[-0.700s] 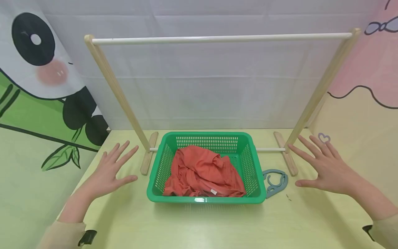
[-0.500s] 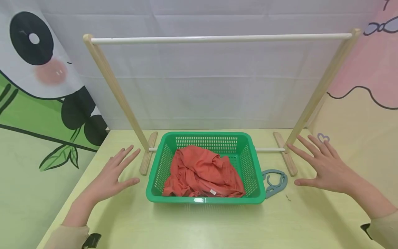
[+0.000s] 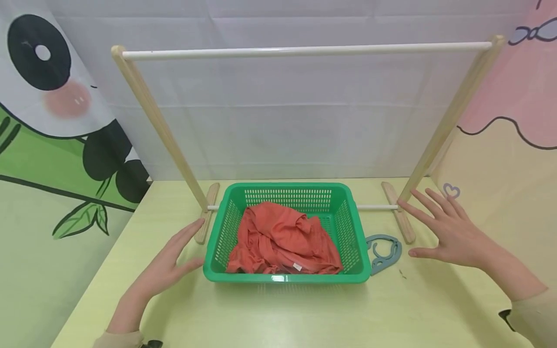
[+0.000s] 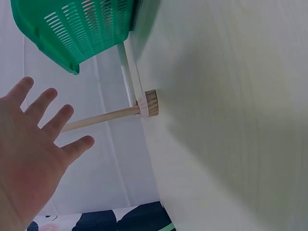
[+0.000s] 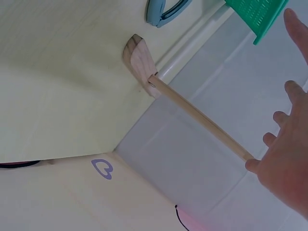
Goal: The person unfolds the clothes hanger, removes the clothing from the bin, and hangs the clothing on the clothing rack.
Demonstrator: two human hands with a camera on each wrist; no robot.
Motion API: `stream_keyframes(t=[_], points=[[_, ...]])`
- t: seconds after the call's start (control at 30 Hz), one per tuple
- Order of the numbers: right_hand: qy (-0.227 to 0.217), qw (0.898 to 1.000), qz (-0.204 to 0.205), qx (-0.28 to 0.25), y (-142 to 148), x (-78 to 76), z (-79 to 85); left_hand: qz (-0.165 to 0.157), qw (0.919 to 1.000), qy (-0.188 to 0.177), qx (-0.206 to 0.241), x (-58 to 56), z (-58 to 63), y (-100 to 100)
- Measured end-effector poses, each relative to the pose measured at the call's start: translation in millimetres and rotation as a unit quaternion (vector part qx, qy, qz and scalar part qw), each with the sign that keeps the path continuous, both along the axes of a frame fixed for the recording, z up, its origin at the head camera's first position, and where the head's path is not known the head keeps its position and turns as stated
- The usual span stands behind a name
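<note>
A green plastic basket (image 3: pixel 285 279) stands on the table with a crumpled red garment (image 3: pixel 283 237) inside it, a small white tag showing. Left of the basket hovers my left hand (image 3: pixel 163 270), fingers straight and thumb apart, near the basket's wall and holding nothing. On the other side my right hand (image 3: pixel 457 237) is spread in the air, also holding nothing. Between it and the basket lies a blue-grey folding clothes hanger (image 3: pixel 385 253), partly behind the basket's rim. In the left wrist view the left hand (image 4: pixel 33 149) has its fingers apart.
Behind the basket rises a wooden rack with a white top rail (image 3: pixel 304 50) and wooden feet (image 3: pixel 399 212). A lower white bar (image 3: pixel 377 207) runs behind the basket. A white cloth backdrop (image 3: pixel 283 121) and printed side panels (image 3: pixel 35 251) border the pale yellow table (image 3: pixel 278 319).
My left hand has moved right, toward the basket, and its fingers have come closer together. The right hand stays spread in nearly the same place. The basket, garment and hanger have not moved.
</note>
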State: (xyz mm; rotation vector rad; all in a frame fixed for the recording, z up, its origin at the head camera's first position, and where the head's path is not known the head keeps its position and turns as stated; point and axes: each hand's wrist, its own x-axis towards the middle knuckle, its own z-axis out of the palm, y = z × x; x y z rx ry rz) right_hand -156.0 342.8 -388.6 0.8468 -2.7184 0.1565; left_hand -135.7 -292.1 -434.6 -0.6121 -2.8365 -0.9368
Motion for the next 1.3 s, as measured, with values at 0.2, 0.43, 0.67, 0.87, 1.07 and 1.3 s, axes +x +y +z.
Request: stream_keyframes(t=[0.2, 0.43, 0.67, 0.87, 1.07, 1.3], points=[[-0.003, 1.000, 0.012, -0.002, -0.6, -6.3, -12.7, 0.013, 0.9992, -0.017, 0.034, 5.2, -9.1, 8.7], [-0.058, 0.997, 0.030, -0.032, -2.6, -13.1, -34.8, 0.021, 0.9970, -0.020, 0.072, 13.0, -15.7, 18.0], [-0.059, 0.995, 0.065, -0.038, -9.2, -19.9, -56.5, 0.016, 0.9921, -0.008, 0.124, 17.6, -23.9, 23.5], [-0.066, 0.994, 0.082, -0.042, -14.7, -19.9, -69.3, -0.019, 0.9773, -0.016, 0.210, 17.6, -32.2, 29.0], [-0.098, 0.989, 0.086, -0.066, -18.4, -17.1, -74.4, -0.017, 0.9635, -0.053, 0.262, 18.6, -35.9, 32.7], [-0.143, 0.984, 0.083, -0.072, -20.5, -21.7, -80.8, -0.022, 0.9372, -0.108, 0.331, 22.0, -42.6, 34.1]])
